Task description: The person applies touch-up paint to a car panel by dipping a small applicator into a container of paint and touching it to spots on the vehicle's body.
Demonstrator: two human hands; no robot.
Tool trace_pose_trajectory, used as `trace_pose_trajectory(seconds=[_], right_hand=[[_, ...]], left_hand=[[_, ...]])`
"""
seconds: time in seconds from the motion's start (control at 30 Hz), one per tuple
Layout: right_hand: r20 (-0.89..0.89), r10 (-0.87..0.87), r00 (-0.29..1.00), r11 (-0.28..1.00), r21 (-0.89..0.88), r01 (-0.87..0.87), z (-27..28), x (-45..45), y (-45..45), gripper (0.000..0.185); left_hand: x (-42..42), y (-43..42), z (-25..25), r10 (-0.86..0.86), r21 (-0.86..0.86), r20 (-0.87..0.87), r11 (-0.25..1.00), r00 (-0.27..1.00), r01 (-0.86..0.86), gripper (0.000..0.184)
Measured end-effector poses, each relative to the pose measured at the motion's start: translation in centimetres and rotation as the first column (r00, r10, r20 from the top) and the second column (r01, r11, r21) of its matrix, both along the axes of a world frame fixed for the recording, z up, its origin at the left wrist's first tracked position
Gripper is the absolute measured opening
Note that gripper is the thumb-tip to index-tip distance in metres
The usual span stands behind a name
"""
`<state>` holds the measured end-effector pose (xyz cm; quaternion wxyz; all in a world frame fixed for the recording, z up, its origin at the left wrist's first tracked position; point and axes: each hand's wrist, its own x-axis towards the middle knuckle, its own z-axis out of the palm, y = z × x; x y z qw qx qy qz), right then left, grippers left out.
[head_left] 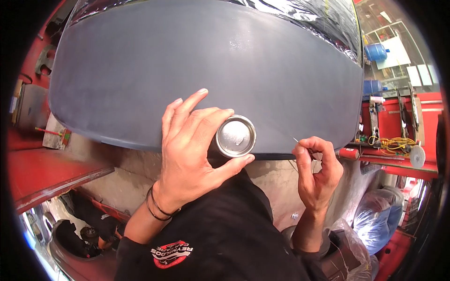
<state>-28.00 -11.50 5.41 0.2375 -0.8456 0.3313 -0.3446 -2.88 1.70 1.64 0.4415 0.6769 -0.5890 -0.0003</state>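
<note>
My left hand [187,140] grips a small round metal can [236,136] between thumb and index finger, its other fingers raised and spread. The can's silvery round face points up toward me. To its right, my right hand [318,164] is closed in a pinch on a thin, needle-like pointed tool [295,139], with only the fine tip showing past the fingertips. Both hands are at the near edge of a large matte grey vehicle panel [206,61]. Most of the thin tool is hidden by my fingers.
Clear plastic film [309,18] covers the vehicle beyond the panel. Blue water jugs [376,52] and a coiled yellow cord [393,144] are at the right. A red panel [51,175] is at the left. Another person [105,229] is low at the left. A plastic-wrapped bundle [379,215] sits lower right.
</note>
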Motion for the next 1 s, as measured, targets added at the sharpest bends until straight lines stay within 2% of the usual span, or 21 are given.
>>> trace_pose_trajectory(seconds=[0.2,0.53,0.83,1.0], right_hand=[[-0.082,0.077,0.994,0.985,-0.150,-0.089,2.0,1.8,-1.5,0.026],[-0.190,0.233,0.954,0.926,-0.257,-0.277,2.5,5.2,-4.1,0.032],[-0.217,0.250,0.944,0.908,-0.287,-0.307,2.2,6.5,-5.0,0.032],[-0.256,0.274,0.927,0.911,-0.240,-0.335,2.5,6.3,-5.1,0.031]], left_hand=[[-0.3,-2.8,0.1,-0.035,0.002,0.006,0.999,0.999,0.035,0.072],[-0.6,-4.5,-0.4,0.005,0.023,0.037,1.000,0.999,-0.006,0.072],[-1.1,-5.4,-0.3,0.017,0.041,0.032,0.999,0.999,-0.018,0.071],[-1.2,-5.6,-0.3,0.014,0.043,0.029,0.999,0.999,-0.016,0.071]])
